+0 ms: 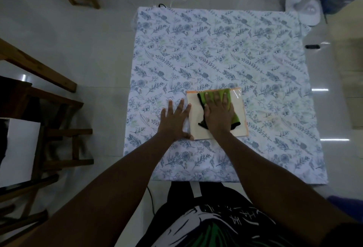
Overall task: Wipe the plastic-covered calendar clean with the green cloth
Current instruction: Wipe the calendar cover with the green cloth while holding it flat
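While the right hand (217,114) lies flat, palm down, on the green cloth (225,99), the cloth itself rests on the calendar (196,117). Fingers of that hand are straight and slightly spread, pointing toward the far edge of the calendar; they press the cloth and pinch nothing. Cloth: bright green with a dark border, showing past the fingertips at the far side and along the right side of the hand down to the wrist; a dark edge also shows to the left of the thumb.

Calendar: pale, cream-coloured, with an orange strip along its far edge and down its right edge. A clear plastic cover catches glare at the far right corner. It lies flat on the table (225,50), in the near half, roughly centred left to right. Printing on it is too small to read.

Left hand (174,121): palm down on the table just left of the calendar, fingers spread wide, thumb at the near left corner of the calendar and touching its edge. It grips nothing.

Table is covered in white fabric printed with blue leaves and flowers. Wooden furniture (45,97) stands on the pale floor to the left, well apart from the table. A white fan base (306,11) sits at the far right corner.
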A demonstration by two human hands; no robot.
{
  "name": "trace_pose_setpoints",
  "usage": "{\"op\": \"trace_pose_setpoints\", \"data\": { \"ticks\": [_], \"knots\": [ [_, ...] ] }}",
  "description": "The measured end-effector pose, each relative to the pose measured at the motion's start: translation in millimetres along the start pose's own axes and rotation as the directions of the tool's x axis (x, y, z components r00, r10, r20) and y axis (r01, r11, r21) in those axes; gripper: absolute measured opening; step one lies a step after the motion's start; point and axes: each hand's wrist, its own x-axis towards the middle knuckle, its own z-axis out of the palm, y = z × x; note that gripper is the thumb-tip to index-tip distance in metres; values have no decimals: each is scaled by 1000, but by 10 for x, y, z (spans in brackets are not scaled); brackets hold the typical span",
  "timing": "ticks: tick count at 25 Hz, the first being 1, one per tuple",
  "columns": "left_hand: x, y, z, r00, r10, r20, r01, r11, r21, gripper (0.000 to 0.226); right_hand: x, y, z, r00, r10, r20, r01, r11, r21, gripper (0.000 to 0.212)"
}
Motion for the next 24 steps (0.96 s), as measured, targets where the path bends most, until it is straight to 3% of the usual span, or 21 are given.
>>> {"op": "trace_pose_setpoints", "data": {
  "ticks": [5,8,10,13,16,18,24],
  "knots": [
    [1,128,-59,998,-65,15,64,998,23,131,66,505,-120,997,-77,24,80,991,-110,54],
    [5,115,-31,998,-65,11,65,998,19,132,108,641,-161,994,104,-29,-106,992,-70,56],
    [12,91,-23,999,-53,0,53,999,8,132,-15,444,-116,990,136,-44,-138,989,-44,54],
    [9,69,-10,1000,-26,-5,26,1000,-8,131,-445,113,26,998,-63,30,66,995,-78,54],
    [-12,55,-3,1000,-19,-23,19,1000,-10,133,-719,64,74,952,-287,102,294,954,-63,53],
    [-24,42,19,999,-27,-35,27,1000,-10,136,-563,86,49,931,-348,111,359,929,-96,52],
    [-22,12,44,998,-30,-52,28,999,-23,137,-3,-229,64,983,-167,77,169,985,-20,50]
  ]
}}
